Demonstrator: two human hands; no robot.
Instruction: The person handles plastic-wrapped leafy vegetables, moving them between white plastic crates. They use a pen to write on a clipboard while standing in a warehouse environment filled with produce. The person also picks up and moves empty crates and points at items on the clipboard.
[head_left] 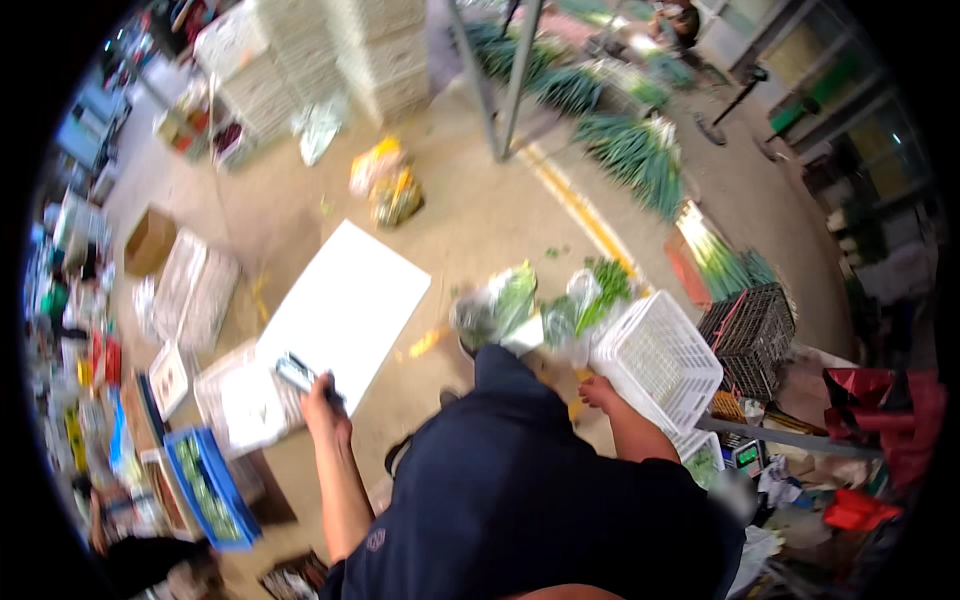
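My left hand (325, 408) is wrapped round a silver-and-black handheld tool (296, 373); its exact kind is blurred. The tool is over the near left edge of a large white flat sheet (350, 300), next to a pale wrapped bundle (228, 388). My right hand (598, 394) hangs low on the right with its fingers curled in, and nothing shows in them. Just beside it is a white plastic basket (655, 360) with slatted sides. Ahead of my body lie bagged leafy greens (512, 300) and loose green herbs (605, 290).
Yellow-and-clear bags (390, 185) lie on the floor ahead, before stacked white boxes (330, 60). Bunches of green onions (635, 160) line the right beyond a yellow floor line and metal poles (525, 70). A black crate (748, 335) and a blue crate (212, 490) flank me.
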